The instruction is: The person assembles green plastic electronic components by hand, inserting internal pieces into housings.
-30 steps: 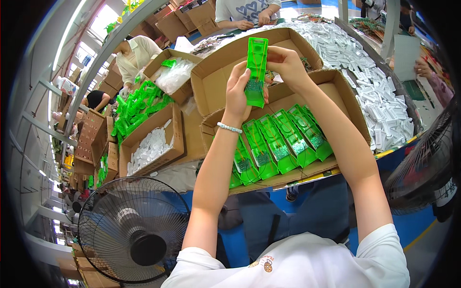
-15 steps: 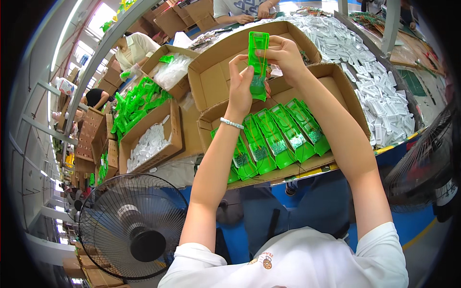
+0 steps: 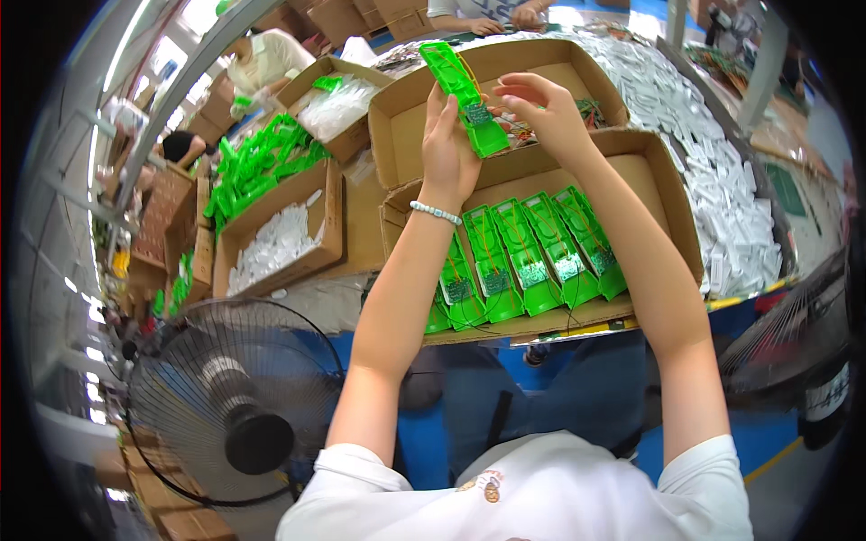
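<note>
A light green shell, gripped by its edges

From where I stood, the worker's left hand [image 3: 449,160] had a long green plastic housing [image 3: 461,92] raised over the cartons, tilted, its open side showing. The left thumb pressed along its near edge and the other fingers went behind, mostly out of my sight, so the shell sat in a pinch. The right hand [image 3: 557,117] hung just beside it, fingers loosely bent and thumb apart; I could make out nothing between them.

I judged the piece light, stiff and thin-walled, smooth enough to slide in a careless grip. The delicate parts seemed to be the small circuit board [image 3: 476,114] toward its lower end and the orange wires [image 3: 469,74] running along it; a tug there might have strained a joint. The long side walls looked the best place to take hold, with fingertips kept off the board and clear of the wire loops.

Below, similar green housings [image 3: 529,242] leaned side by side in the near cardboard carton [image 3: 675,209], wires upward. They looked easy to snag on one another, so I would have lifted each by its bare end.
</note>
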A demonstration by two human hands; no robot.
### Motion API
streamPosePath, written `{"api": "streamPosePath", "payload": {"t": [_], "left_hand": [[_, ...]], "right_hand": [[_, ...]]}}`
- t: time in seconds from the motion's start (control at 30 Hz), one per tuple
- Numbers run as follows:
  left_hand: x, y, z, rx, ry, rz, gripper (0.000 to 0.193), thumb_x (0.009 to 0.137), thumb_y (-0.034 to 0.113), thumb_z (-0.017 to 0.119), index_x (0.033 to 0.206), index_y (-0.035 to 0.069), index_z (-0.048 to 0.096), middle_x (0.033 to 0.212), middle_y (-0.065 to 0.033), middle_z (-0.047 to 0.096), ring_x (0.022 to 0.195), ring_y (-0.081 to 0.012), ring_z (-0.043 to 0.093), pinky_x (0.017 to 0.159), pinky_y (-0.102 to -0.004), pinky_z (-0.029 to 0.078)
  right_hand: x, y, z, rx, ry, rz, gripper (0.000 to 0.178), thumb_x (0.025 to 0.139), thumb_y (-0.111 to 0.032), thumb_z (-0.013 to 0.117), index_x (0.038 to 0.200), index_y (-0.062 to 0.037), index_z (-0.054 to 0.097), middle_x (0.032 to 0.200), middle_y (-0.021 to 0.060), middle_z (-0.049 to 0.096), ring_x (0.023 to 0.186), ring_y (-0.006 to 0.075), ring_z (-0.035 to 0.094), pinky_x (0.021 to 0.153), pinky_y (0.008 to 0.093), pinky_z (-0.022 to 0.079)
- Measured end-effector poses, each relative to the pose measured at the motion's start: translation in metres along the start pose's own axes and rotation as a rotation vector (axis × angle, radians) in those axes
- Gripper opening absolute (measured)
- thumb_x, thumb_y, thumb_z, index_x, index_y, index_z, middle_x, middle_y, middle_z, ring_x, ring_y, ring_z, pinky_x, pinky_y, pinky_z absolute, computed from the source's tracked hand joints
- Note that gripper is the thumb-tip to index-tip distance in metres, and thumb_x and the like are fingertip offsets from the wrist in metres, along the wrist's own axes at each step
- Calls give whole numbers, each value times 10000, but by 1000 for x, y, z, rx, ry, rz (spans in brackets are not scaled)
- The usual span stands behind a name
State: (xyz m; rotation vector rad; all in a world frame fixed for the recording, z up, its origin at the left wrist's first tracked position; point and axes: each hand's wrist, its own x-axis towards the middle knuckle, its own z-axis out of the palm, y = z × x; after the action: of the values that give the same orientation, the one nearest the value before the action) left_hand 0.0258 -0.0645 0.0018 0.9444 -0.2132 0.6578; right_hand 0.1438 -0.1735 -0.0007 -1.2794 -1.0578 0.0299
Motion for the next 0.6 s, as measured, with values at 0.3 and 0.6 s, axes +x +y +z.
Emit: {"api": "streamPosePath", "payload": {"t": [0.3,0.6], "left_hand": [[12,-11,-33,-22,261,21,316,1015,201,467,1311,96,441,941,-94,596,859,-227,639,763,-413,554],[11,-26,-34,-86,226,-79,572,913,317,679,1366,27,483,855,-40,629,588,-133,615,494,-271,501]], "right_hand": [[-1,-55,45,-539,127,-480,261,909,-90,600,1166,-56,626,977,96,703,842,211,664,729,332,522],[34,-77,227,-509,-798,-444,192,838,-123,601,987,-28,674,928,176,686,889,361,654,794,420,525]]}}
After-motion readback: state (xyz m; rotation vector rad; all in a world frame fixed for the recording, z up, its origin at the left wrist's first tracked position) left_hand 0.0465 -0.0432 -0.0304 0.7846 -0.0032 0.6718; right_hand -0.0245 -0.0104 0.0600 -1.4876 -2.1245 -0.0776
